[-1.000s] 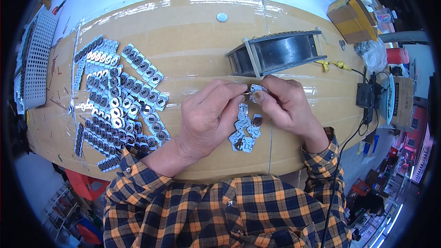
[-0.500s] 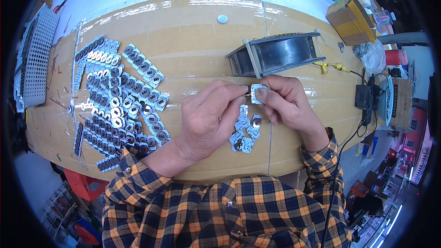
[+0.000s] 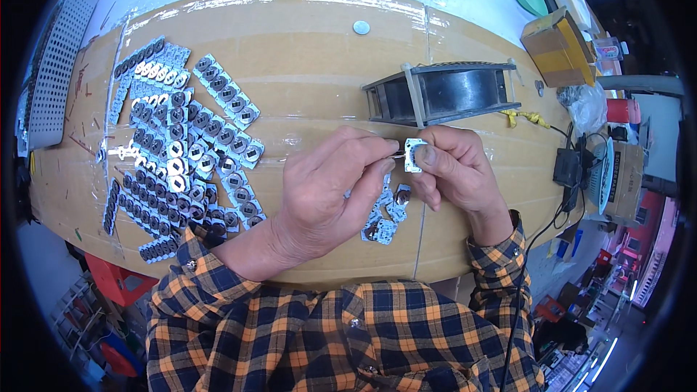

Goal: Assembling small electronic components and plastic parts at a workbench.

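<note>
My right hand (image 3: 461,170) is closed, pinching a small pale circuit board (image 3: 414,156) between thumb and fingers. The board is tilted, and dark spots show on its face. From the left, my left hand (image 3: 327,192) meets it with thumb and forefinger pressed together on a thin metal tool (image 3: 397,155). The tool's tip reaches the board's left edge; my fingers hide most of it, so its kind does not show. Just below the hands lies a loose pile of small boards (image 3: 385,229), partly covered by my left hand.
To the left lie many strips of joined boards with round parts (image 3: 226,94), some overlapping. A black fan (image 3: 465,94) stands beyond my hands. A silver disc (image 3: 361,27) lies farther back. A perforated white basket (image 3: 62,65) is at far left, a cardboard box (image 3: 557,47) at far right.
The view has shifted slightly. The board between my hands has turned and looks narrower now. Both hands keep their pinch, with the metal tip still at the board's edge.
</note>
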A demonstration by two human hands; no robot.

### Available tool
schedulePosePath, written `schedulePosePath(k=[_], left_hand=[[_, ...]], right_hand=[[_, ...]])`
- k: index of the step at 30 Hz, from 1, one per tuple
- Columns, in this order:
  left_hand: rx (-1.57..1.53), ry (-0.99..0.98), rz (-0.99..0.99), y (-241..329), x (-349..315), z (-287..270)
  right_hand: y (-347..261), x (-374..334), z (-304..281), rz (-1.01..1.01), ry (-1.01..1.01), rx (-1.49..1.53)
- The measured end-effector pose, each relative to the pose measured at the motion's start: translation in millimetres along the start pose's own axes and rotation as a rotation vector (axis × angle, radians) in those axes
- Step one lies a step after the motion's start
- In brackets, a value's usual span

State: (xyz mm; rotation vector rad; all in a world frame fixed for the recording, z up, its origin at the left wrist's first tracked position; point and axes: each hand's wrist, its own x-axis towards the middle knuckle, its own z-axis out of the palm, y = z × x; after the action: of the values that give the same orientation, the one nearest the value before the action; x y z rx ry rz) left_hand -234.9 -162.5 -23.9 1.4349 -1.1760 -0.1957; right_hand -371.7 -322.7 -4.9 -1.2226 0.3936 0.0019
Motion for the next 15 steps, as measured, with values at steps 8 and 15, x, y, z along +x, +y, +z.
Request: schedulePosePath(k=[8, 15], left_hand=[[-0.018, -0.006, -0.032, -0.4, -0.2, 0.7], [-0.091, -0.033, -0.103, -3.1, -3.8, 4.5]], right_hand=[[0.1, 0.8, -2.2, 0.057, -0.030, 0.103], [-1.3, 1.9, 3.2, 0.127, 0.074, 0.217]])
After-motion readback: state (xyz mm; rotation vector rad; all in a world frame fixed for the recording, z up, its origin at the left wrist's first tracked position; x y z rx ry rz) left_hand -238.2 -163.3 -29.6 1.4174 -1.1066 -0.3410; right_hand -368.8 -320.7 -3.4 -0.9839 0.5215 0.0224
